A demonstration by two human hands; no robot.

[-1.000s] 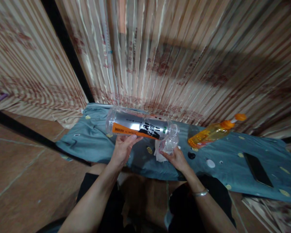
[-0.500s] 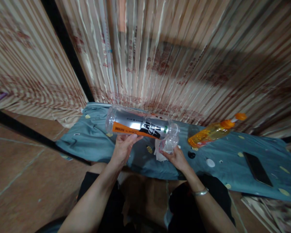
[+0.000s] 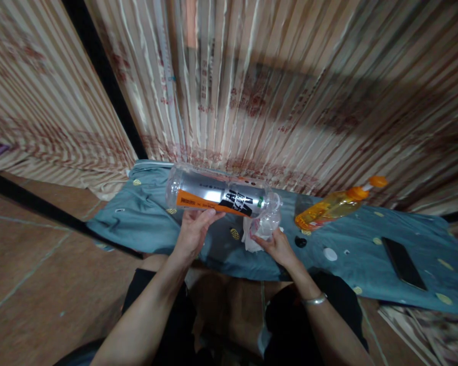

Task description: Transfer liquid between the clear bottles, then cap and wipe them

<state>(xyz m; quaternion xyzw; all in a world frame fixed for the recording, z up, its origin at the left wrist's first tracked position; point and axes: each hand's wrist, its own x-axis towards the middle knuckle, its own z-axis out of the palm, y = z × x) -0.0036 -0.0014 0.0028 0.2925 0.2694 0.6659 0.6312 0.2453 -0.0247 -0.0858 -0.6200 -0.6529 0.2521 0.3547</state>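
Note:
My left hand [image 3: 196, 229] grips a large clear plastic bottle [image 3: 213, 193] from below; it has a silver, orange and black label. The bottle lies nearly level, its neck pointing right. Just under that neck, my right hand [image 3: 273, 246] is closed around a smaller clear bottle [image 3: 266, 222], with the two mouths close together. Whether the mouths touch I cannot tell. White tissue [image 3: 250, 240] shows beneath the smaller bottle. To the right stands a pump bottle of yellow-orange liquid [image 3: 328, 208] with an orange top. A black cap [image 3: 301, 242] and a white round lid [image 3: 330, 254] lie near my right hand.
A teal patterned cloth [image 3: 137, 218] covers the surface. A dark phone [image 3: 403, 263] lies at the right. Behind hangs a striped curtain [image 3: 229, 101], with a black pole [image 3: 107, 81] at the left. My knees are below the front edge.
Both hands hold the bottles almost exactly as before. The view has shifted very slightly; nothing has been taken up or let go.

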